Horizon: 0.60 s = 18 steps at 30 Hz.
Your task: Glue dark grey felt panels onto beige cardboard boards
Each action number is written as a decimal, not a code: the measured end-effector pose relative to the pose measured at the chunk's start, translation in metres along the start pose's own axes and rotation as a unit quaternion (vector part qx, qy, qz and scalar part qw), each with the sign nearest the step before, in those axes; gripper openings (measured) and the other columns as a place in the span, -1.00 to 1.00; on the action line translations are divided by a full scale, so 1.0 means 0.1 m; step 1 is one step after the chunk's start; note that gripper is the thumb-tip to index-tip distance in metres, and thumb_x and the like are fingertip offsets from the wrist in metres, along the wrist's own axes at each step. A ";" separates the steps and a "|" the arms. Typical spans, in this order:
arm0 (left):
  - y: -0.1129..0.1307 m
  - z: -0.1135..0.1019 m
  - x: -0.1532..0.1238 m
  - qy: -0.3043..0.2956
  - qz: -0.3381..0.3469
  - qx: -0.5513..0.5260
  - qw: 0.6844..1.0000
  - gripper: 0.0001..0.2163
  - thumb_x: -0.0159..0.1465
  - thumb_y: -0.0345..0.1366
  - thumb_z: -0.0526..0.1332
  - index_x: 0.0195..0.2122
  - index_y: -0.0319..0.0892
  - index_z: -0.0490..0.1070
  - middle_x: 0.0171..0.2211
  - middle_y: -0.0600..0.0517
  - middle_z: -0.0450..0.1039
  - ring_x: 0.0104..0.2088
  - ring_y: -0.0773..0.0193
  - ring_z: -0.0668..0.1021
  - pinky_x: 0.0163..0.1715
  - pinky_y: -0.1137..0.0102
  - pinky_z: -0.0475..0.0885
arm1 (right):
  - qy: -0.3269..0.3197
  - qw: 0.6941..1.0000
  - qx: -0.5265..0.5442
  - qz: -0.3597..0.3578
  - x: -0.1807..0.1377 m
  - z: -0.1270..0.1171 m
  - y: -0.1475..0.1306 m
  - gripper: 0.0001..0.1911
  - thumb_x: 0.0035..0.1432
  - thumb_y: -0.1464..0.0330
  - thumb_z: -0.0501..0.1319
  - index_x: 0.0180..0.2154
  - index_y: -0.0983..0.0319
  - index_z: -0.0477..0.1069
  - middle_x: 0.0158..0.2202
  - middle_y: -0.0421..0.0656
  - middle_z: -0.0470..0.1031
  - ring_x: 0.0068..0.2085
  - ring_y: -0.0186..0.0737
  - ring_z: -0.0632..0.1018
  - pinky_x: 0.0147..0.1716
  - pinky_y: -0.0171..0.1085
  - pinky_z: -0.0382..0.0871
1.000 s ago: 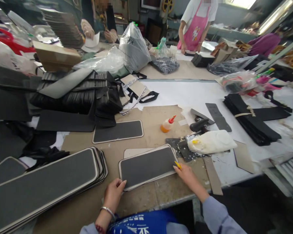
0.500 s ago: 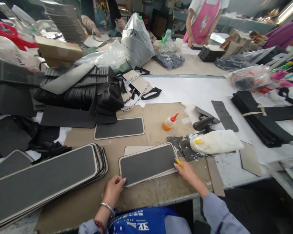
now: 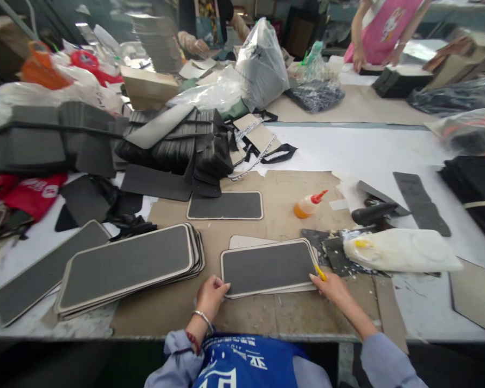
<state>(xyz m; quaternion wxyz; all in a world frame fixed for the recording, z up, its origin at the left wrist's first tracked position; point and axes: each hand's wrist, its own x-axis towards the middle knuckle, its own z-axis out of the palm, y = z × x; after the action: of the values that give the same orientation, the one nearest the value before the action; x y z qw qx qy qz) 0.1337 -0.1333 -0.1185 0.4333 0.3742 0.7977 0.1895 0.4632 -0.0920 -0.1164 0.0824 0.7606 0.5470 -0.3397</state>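
Note:
A dark grey rounded panel with a pale border (image 3: pixel 267 268) lies in front of me, over a pale board (image 3: pixel 248 241) that sticks out behind and at its right side. My left hand (image 3: pixel 212 295) pinches the panel's near left corner between thumb and fingers. At the right end, my right hand (image 3: pixel 332 286) is closed on a slim yellow tool (image 3: pixel 320 272), its fingertips touching the panel's near right corner. The tool's kind cannot be made out. Left of my left hand lies a stack of similar panels (image 3: pixel 129 264).
Another bordered panel (image 3: pixel 225 205) lies farther back. On the right are a bottle with a red nozzle (image 3: pixel 309 204), a white plastic container (image 3: pixel 402 249) and a dark-handled tool (image 3: pixel 374 213). Bundled dark pieces (image 3: pixel 173 140) stand back left. A person in a pink apron (image 3: pixel 392 27) works opposite.
The view has swung left, so the scene appears farther right and more of the left side shows. Both hands keep their places at the panel's near corners.

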 end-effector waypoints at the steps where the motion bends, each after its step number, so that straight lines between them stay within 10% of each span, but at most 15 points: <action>1: 0.01 0.00 -0.01 0.015 -0.001 0.000 1.000 -0.82 -0.11 -0.27 0.18 -0.68 -0.14 0.13 -0.72 0.18 0.16 -0.63 0.40 0.27 -0.58 0.48 0.16 | -0.001 1.000 -0.001 0.002 0.01 0.00 0.00 -0.64 0.08 0.22 0.00 -0.66 0.25 0.27 -0.70 -0.18 0.37 -0.59 -0.28 0.40 -0.59 -0.36 0.10; 8: 0.00 0.04 0.01 0.061 -0.007 -0.064 0.996 -0.81 -0.07 -0.24 0.16 -0.43 -0.16 0.23 -0.58 0.12 0.28 -0.53 0.32 0.38 -0.49 0.43 0.27 | 0.013 1.000 0.001 0.000 0.03 0.00 0.00 -0.63 0.03 0.21 0.03 -0.70 0.24 0.27 -0.74 -0.20 0.35 -0.61 -0.28 0.38 -0.61 -0.36 0.07; 18: 0.10 0.03 0.00 0.076 0.085 -0.028 0.993 -0.85 -0.02 -0.22 0.09 -0.62 -0.13 0.14 -0.66 0.16 0.18 -0.59 0.38 0.27 -0.54 0.45 0.18 | 0.036 0.999 -0.022 0.002 0.02 0.01 -0.02 -0.66 0.03 0.22 0.06 -0.66 0.26 0.35 -0.70 -0.16 0.38 -0.58 -0.24 0.42 -0.59 -0.35 0.08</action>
<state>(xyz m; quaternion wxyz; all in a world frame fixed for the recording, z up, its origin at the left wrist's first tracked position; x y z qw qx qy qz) 0.1407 -0.1267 -0.1139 0.3637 0.4128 0.7883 0.2754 0.4610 -0.0902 -0.1177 0.0804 0.7715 0.5551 -0.3001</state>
